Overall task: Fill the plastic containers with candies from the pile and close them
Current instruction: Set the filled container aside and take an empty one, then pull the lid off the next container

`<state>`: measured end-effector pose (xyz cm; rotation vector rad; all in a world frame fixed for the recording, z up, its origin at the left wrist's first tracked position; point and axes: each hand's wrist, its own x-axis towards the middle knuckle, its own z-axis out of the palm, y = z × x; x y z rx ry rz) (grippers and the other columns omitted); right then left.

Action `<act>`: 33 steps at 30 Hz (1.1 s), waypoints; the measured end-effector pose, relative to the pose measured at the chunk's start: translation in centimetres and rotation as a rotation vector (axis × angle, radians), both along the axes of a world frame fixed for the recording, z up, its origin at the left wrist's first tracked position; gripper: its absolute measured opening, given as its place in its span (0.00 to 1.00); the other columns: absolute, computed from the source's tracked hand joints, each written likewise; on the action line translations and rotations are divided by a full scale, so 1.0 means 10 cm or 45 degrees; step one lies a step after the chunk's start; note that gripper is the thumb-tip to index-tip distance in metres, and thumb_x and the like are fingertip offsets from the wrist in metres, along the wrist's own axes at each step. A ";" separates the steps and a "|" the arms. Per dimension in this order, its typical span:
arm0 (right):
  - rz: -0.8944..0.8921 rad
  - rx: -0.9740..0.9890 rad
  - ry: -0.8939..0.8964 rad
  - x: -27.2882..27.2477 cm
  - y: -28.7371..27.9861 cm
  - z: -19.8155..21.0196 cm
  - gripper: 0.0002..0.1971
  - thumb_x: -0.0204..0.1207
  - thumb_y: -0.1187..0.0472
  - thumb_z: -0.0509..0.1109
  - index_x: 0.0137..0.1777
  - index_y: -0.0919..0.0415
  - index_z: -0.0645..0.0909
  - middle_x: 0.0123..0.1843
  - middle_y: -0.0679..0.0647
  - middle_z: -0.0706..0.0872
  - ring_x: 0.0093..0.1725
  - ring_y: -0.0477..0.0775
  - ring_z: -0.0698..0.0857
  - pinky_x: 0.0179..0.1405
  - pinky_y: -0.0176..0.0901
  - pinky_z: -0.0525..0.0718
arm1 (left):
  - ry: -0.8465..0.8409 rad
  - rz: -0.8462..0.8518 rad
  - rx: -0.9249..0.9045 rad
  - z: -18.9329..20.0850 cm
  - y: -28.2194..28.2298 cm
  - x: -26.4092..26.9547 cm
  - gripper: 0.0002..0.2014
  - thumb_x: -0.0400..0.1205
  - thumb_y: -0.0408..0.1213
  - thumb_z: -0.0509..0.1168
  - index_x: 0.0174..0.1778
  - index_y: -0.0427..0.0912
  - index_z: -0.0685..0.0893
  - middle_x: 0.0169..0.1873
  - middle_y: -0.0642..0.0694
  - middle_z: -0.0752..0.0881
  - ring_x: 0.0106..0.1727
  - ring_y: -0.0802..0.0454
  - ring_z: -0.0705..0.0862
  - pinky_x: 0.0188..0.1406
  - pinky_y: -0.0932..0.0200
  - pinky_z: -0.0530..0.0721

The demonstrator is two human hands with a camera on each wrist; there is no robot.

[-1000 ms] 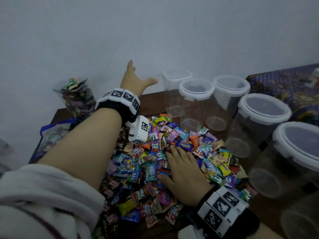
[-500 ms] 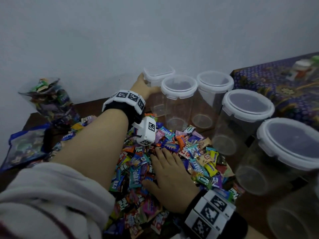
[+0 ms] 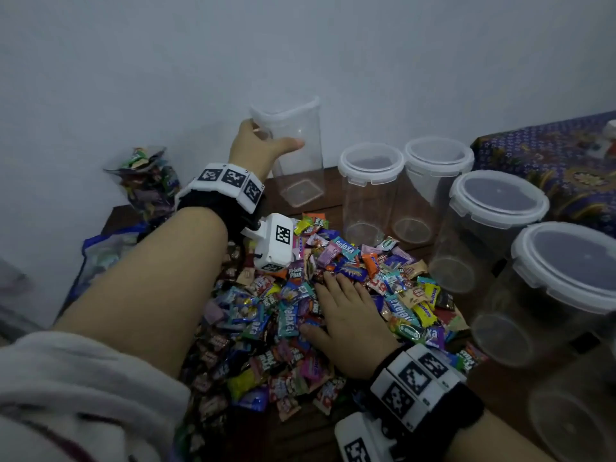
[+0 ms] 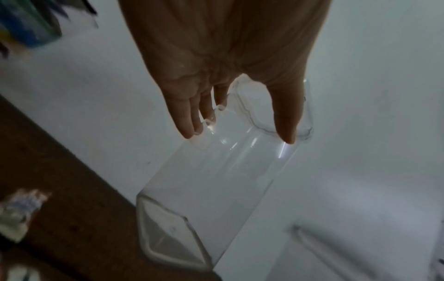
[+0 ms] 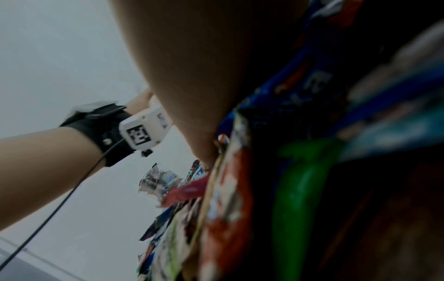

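Clear plastic, the square tub (image 3: pixel 293 151) is gripped near its rim by the left hand (image 3: pixel 258 148) and tilted off the table's (image 3: pixel 333 438) far edge, likely for filling, while the right hand (image 3: pixel 353 325) lies spread on the pile (image 3: pixel 266 315).

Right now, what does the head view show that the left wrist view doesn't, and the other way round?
Head view only: the candy pile with the right hand resting flat on it, four lidded round containers standing in a row, and a bag of candies by the wall.

Left wrist view only: the underside of the grip, fingers on one side of the square container's rim, thumb on the other, and its bottom clear of the table.

Both: the left hand holding the empty square container, tilted.
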<state>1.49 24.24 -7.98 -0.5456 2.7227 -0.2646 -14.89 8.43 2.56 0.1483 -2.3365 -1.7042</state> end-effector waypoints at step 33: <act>-0.080 0.081 0.093 -0.02 -0.09 -0.02 0.34 0.84 0.41 0.48 0.84 0.56 0.47 0.86 0.53 0.43 0.84 0.54 0.44 0.82 0.52 0.44 | -0.132 -0.373 0.299 -0.56 -0.43 3.16 0.44 0.57 0.28 0.85 0.68 0.50 0.74 0.57 0.60 0.87 0.57 0.61 0.86 0.44 0.68 0.85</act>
